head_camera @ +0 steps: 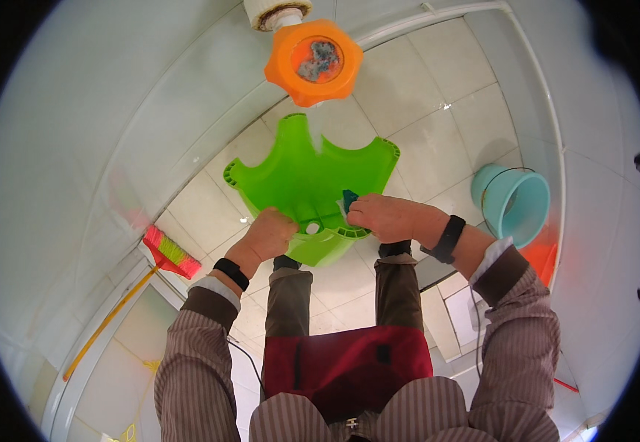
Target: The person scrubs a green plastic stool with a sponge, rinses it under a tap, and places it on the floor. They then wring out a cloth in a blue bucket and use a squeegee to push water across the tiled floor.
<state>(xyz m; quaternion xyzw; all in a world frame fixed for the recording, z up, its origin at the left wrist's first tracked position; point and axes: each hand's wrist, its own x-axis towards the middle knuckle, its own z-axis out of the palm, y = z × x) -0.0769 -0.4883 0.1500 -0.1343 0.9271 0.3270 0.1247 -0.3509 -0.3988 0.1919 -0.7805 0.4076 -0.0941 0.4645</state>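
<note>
A bright green plastic stool [275,182] is tipped over, its hollow ribbed underside and leg ends facing me. My left hand [269,235] grips its near left edge, with the fingertips partly hidden. In my right hand [389,215] is a dark teal scouring pad or cloth [349,198] with a pale part, held against the inside of the stool near a leg. Above the far legs, a tap with an orange handle [314,63] sticks out from the tiled wall. A thin stream of water [315,130] runs from it into the stool.
A light blue bucket [524,207] with a wire handle stands tilted in view at the right, beside an orange object [541,257]. A pink and yellow broom [170,251] leans at the left, its handle along the wall. Pale floor tiles [452,66] look wet.
</note>
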